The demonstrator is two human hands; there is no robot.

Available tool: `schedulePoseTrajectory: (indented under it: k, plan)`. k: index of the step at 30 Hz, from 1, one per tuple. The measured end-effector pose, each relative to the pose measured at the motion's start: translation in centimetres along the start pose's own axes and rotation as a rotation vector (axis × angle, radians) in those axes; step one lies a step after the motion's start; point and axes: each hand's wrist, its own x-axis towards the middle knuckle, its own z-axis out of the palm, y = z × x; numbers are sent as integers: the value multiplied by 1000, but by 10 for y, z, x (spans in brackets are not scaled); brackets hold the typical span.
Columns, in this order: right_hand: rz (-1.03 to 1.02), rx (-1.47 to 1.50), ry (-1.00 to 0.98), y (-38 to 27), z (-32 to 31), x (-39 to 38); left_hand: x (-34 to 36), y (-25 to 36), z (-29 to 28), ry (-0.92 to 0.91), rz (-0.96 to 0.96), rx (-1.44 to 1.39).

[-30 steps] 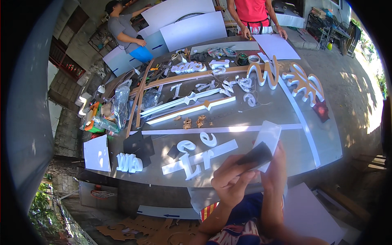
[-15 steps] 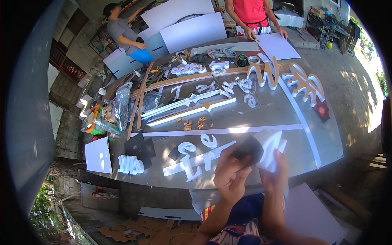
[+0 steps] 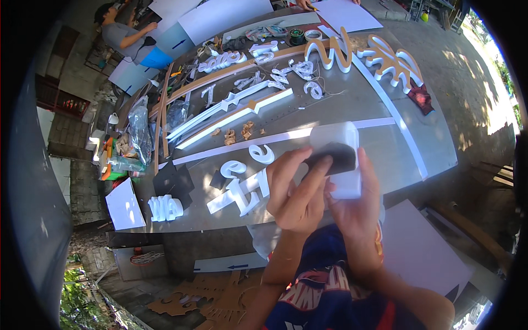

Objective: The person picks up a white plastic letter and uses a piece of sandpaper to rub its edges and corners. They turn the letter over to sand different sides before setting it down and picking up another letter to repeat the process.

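Observation:
Over the near edge of the table, my right hand (image 3: 358, 212) grips a thick white foam-like block letter (image 3: 347, 186) from below and along its right side. My left hand (image 3: 297, 201) is closed on a bent piece of black sandpaper (image 3: 342, 156), pressing it against the letter's face with the fingers. Part of the letter's shape is hidden behind the sandpaper and fingers. Left of my hands, white letters (image 3: 242, 202) lie across a white strip. Another white letter piece (image 3: 165, 208) stands farther left, near black sheets (image 3: 170, 184).
The grey table (image 3: 385, 148) carries long white strips (image 3: 242, 115), brown-faced letters (image 3: 330, 55) and crumpled brown scraps (image 3: 231, 135). Clutter with a plastic bag (image 3: 140, 132) fills its left end. A person in grey (image 3: 124, 38) stands far left; another person's hand (image 3: 304, 4) is at the far edge.
My view has tilted downward and shifted, so the table sits higher. The white letter has turned in my right hand, and the sandpaper has moved from its left side across its face.

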Motion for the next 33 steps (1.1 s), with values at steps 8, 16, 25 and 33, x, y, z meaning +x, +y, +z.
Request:
schedulePoseTrajectory:
  k: [8,16,25,33]
  plan:
    - [52,19,59,-2,-5,5,-4,-6,-2,4,-48,-12]
    - [35,14,8,-5,-1,-2,-11,-2,-8,-32,-159,24]
    - [9,-80,-38,-2,0,-9,-20,7,-33,84,-131,-51]
    - [-73,-148,27,-5,0,-14,-9,24,-30,-131,-2,-86]
